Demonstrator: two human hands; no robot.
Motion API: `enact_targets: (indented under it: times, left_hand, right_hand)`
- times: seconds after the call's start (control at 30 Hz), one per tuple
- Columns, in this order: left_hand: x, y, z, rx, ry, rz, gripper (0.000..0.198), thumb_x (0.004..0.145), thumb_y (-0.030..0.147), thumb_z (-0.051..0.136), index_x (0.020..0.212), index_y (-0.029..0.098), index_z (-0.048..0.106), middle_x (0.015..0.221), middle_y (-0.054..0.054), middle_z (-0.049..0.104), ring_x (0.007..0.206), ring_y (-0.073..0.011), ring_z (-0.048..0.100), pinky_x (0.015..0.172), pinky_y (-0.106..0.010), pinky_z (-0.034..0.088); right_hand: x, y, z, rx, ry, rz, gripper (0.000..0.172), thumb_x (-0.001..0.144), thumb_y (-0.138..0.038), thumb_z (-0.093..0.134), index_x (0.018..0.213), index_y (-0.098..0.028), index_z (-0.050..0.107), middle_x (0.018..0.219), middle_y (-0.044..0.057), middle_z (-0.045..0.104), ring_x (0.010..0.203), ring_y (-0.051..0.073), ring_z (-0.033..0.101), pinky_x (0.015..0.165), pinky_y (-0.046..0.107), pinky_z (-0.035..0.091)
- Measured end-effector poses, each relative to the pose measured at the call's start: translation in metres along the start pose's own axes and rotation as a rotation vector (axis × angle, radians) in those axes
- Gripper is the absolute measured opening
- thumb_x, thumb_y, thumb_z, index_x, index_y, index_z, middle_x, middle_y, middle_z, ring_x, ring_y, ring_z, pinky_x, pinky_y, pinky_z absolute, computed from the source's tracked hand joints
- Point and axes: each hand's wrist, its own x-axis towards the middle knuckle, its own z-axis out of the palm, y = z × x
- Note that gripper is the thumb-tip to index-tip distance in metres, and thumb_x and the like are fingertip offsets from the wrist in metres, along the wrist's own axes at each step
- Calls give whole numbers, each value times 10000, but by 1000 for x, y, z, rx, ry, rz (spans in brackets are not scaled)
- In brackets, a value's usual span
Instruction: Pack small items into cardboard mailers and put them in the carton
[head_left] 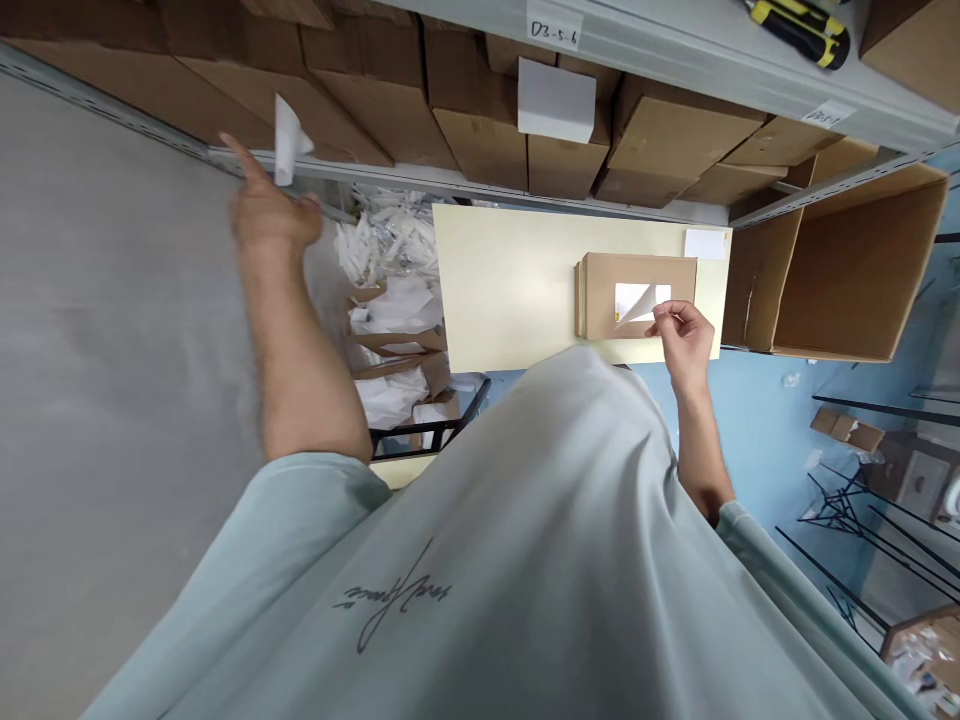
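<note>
My left hand [271, 215] is stretched out to the far left, index finger and thumb spread apart. Just beyond it a curled piece of white paper [289, 143] appears in the air, seemingly apart from the fingers. On the right, my right hand [684, 335] pinches the corner of a white label [628, 293]. That label lies on top of a closed brown cardboard box [604, 275], its near right corner folded up and the rest flat on the lid. Beneath the box is a pale yellow tabletop [510, 290].
A metal shelf [465, 182] with several cardboard boxes runs along the back. A large open carton [847, 265] stands right of the table, and cartons of crumpled white paper [401, 305] stand left. Another white label [705, 244] lies at the table's back right. A yellow-black tool [802, 30] rests above.
</note>
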Motion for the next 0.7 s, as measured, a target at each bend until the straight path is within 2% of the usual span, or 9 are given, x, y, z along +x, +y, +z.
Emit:
enact_targets:
  times: [0.07,0.1,0.17,0.2,0.27,0.33,0.4,0.5,0.7]
  left_hand:
    - [-17,21,26,-98,-55,-75,835,1066,97,756,1768,25,309,1524,-206,741,1465,-326,673,1351,-610,439]
    - [-33,37,43,-222,-114,-21,756,1078,158,766,1731,51,401,1511,-185,760,1454,-302,682,1343,-556,464]
    - [-79,76,79,-554,-299,140,504,1008,395,883,1394,119,713,1266,-148,853,1225,-296,786,1213,-493,587]
    - [-107,98,95,-727,-430,208,470,953,508,924,1230,162,766,1168,-137,865,1144,-291,809,1132,-464,630]
    - [-163,140,118,-1021,-677,274,538,867,663,952,1064,196,773,1110,-140,864,1078,-282,826,1034,-444,661]
    - [-209,175,130,-1210,-766,243,597,833,745,947,1013,208,761,1097,-126,858,1047,-257,822,1028,-429,659]
    - [-237,198,136,-1301,-752,202,604,792,742,979,972,215,747,1037,-86,837,997,-218,802,1007,-380,653]
    - [-254,217,144,-1323,-672,123,565,750,669,1029,913,224,721,955,-35,788,908,-173,756,906,-306,640]
    - [-270,237,173,-1255,-504,43,446,808,576,973,859,232,694,843,4,713,835,-166,698,865,-310,637]
  right_hand:
    - [3,1,-2,-4,17,-13,244,982,-484,786,944,-251,727,736,-42,652,661,172,715,699,329,605]
    - [5,1,-3,-17,24,-29,241,996,-481,772,944,-251,723,743,-38,653,667,174,715,691,327,599]
    - [10,-1,-7,-72,46,-104,221,1033,-456,734,944,-254,714,804,-18,680,693,172,711,693,325,594]
    - [12,-2,-9,-118,55,-172,205,1054,-434,712,951,-256,713,854,-3,701,719,172,710,709,328,597]
    - [14,-3,-12,-244,36,-356,172,1094,-380,668,983,-259,719,955,28,733,791,181,715,764,341,604]
    - [13,0,-15,-402,-34,-556,150,1125,-328,636,1032,-261,733,999,45,747,837,194,711,811,356,594]
    - [12,7,-17,-564,-111,-711,144,1140,-280,621,1065,-260,743,991,52,752,834,201,697,821,364,570]
    - [14,23,-20,-728,-197,-825,158,1145,-219,613,1057,-253,740,963,51,750,807,196,674,800,360,532]
    - [25,50,-35,-724,-336,-757,212,1160,-196,598,1012,-244,742,972,46,757,796,178,679,776,339,506]
